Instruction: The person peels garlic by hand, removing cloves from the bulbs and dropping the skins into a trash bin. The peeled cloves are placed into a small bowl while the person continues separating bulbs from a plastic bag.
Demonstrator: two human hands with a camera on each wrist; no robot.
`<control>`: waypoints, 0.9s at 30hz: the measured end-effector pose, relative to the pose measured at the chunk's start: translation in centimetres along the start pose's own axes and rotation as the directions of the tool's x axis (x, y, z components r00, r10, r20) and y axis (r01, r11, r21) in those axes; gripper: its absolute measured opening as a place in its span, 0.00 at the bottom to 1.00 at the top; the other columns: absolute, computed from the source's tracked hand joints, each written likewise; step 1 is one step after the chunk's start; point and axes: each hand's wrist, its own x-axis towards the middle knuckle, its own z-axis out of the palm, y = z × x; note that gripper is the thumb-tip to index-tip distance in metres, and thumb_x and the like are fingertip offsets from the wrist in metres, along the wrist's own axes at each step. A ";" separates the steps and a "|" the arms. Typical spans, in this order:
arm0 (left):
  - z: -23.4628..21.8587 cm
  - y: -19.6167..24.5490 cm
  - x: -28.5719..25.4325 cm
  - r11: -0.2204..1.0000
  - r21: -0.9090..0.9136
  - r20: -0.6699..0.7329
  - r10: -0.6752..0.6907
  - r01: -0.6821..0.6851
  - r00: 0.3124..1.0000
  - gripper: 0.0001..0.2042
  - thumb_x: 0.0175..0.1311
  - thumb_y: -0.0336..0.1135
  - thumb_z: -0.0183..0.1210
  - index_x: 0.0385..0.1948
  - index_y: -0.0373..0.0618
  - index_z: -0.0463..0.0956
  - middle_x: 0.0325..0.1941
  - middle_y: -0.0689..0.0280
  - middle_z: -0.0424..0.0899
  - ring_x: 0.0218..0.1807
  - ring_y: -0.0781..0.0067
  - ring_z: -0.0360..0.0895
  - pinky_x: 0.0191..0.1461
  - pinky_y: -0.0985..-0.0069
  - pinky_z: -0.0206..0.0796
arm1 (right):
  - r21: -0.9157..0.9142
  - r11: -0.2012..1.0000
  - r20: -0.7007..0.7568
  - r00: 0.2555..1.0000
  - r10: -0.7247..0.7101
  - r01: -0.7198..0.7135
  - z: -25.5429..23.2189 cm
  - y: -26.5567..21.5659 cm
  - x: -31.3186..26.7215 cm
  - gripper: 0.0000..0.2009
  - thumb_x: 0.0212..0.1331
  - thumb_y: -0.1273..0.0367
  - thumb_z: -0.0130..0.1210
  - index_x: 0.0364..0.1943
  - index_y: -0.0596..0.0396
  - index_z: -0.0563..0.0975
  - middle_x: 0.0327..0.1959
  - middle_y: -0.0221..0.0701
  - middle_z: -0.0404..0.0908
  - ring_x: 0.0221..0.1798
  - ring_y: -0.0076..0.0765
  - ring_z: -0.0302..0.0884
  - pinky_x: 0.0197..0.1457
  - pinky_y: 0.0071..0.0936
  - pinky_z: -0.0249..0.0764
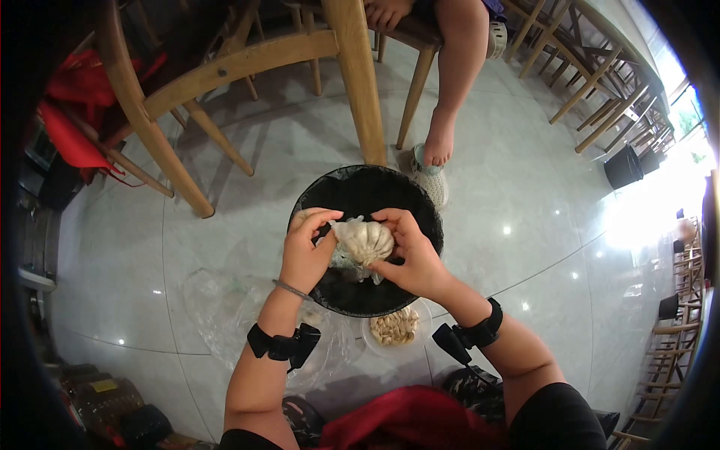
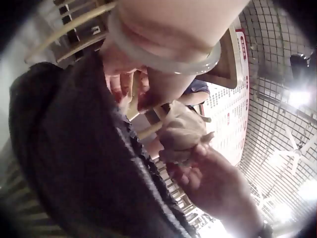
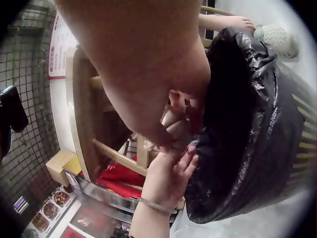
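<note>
A whitish garlic bulb, its ridged cloves showing and loose papery skin around it, is held over a bin lined with a black bag. My right hand grips the bulb from the right, thumb below and fingers above. On its left side, my left hand pinches the papery skin between thumb and forefinger. The left wrist view shows the bulb in the fingers of the right hand. In the right wrist view, the right hand mostly hides it beside the black bag.
A round container of loose garlic cloves stands on the floor before the bin. Left of it lies a clear plastic bag. Beyond the bin are a wooden chair and another person's bare leg with a pale clog.
</note>
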 end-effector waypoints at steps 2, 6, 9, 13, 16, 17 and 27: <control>0.0 1.3 0.1 0.921 -0.347 0.003 -0.185 0.175 0.983 0.10 0.61 0.30 0.55 0.42 0.39 0.75 0.39 0.64 0.77 0.42 0.74 0.73 0.47 0.78 0.64 | -0.013 1.000 -0.071 0.997 0.025 -0.026 -0.2 1.1 0.2 0.30 0.46 0.83 0.59 0.55 0.56 0.60 0.49 0.30 0.68 0.55 0.26 0.69 0.56 0.24 0.70; 0.2 1.4 -0.3 0.872 -0.422 0.110 -0.224 0.249 0.968 0.14 0.59 0.38 0.61 0.42 0.41 0.76 0.35 0.71 0.75 0.35 0.84 0.68 0.39 0.85 0.61 | 0.051 0.999 -0.019 1.000 0.015 -0.014 -0.5 1.8 0.2 0.29 0.46 0.83 0.59 0.55 0.56 0.61 0.51 0.31 0.69 0.55 0.26 0.69 0.57 0.24 0.69; 0.3 1.3 -0.5 0.938 -0.293 0.118 -0.157 0.186 0.980 0.11 0.56 0.38 0.64 0.34 0.42 0.75 0.27 0.73 0.73 0.26 0.88 0.63 0.28 0.89 0.56 | 0.018 1.000 -0.020 1.000 -0.024 0.024 -0.5 1.3 0.1 0.28 0.45 0.81 0.60 0.54 0.55 0.63 0.49 0.31 0.71 0.54 0.26 0.71 0.54 0.25 0.70; 0.3 1.3 -0.4 0.781 -0.519 0.113 -0.339 0.347 0.934 0.10 0.57 0.36 0.64 0.27 0.44 0.71 0.21 0.73 0.70 0.20 0.87 0.64 0.24 0.89 0.56 | -0.056 0.991 -0.026 0.992 -0.127 0.125 -0.7 0.5 -0.1 0.27 0.43 0.79 0.62 0.51 0.54 0.66 0.46 0.30 0.73 0.50 0.26 0.73 0.50 0.24 0.71; 0.4 0.5 -0.1 0.698 -0.595 0.070 -0.448 0.397 0.891 0.11 0.58 0.35 0.62 0.27 0.43 0.68 0.19 0.73 0.69 0.20 0.86 0.67 0.23 0.87 0.58 | 0.001 0.990 0.004 0.990 -0.139 0.139 -0.7 -0.6 -0.3 0.27 0.42 0.78 0.62 0.50 0.54 0.65 0.45 0.30 0.73 0.49 0.26 0.72 0.51 0.24 0.70; 0.2 0.0 0.0 0.697 -0.588 0.046 -0.476 0.409 0.878 0.11 0.59 0.35 0.62 0.28 0.42 0.67 0.20 0.72 0.69 0.20 0.85 0.68 0.23 0.87 0.59 | 0.028 0.990 0.015 0.990 -0.137 0.136 -0.7 -0.8 -0.4 0.27 0.41 0.78 0.62 0.50 0.55 0.64 0.45 0.30 0.73 0.49 0.26 0.72 0.51 0.24 0.69; -0.2 1.2 -0.1 0.994 0.101 -0.003 0.039 -0.038 0.999 0.16 0.44 0.34 0.71 0.20 0.46 0.67 0.27 0.70 0.67 0.35 0.81 0.66 0.39 0.80 0.60 | 0.045 0.987 -0.182 0.972 -0.146 0.157 -1.1 0.8 0.1 0.29 0.43 0.80 0.61 0.51 0.56 0.60 0.43 0.31 0.71 0.46 0.24 0.73 0.47 0.21 0.72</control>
